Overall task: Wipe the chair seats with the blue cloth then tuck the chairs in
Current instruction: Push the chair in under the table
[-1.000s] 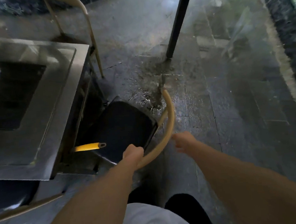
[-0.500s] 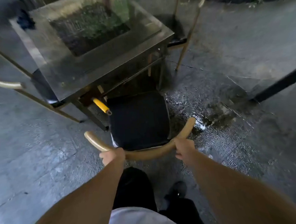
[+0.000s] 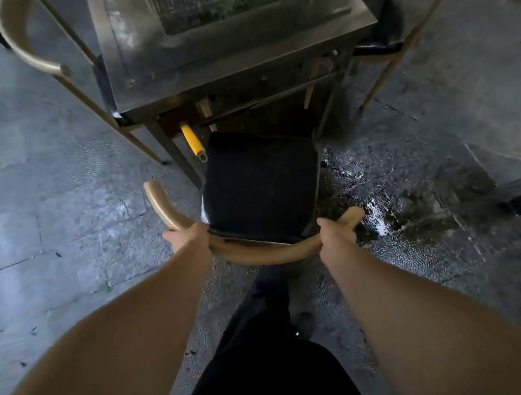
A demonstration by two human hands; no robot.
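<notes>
A chair with a black seat [image 3: 263,185] and a curved tan backrest [image 3: 265,253] stands right in front of me. Its front edge reaches just under the metal table [image 3: 214,65]. My left hand [image 3: 188,237] grips the backrest on its left side. My right hand [image 3: 336,232] grips it on the right side. No blue cloth shows in this view.
A second chair with a tan curved backrest [image 3: 28,56] stands at the table's left, a third chair [image 3: 387,49] at its right. A yellow handle [image 3: 192,142] pokes out from under the table beside the seat. The stone floor is wet at the right [image 3: 375,196].
My view has swung round to face the table squarely. My right hand has taken hold of the backrest, and the chair now stands straight before the table with both hands on it.
</notes>
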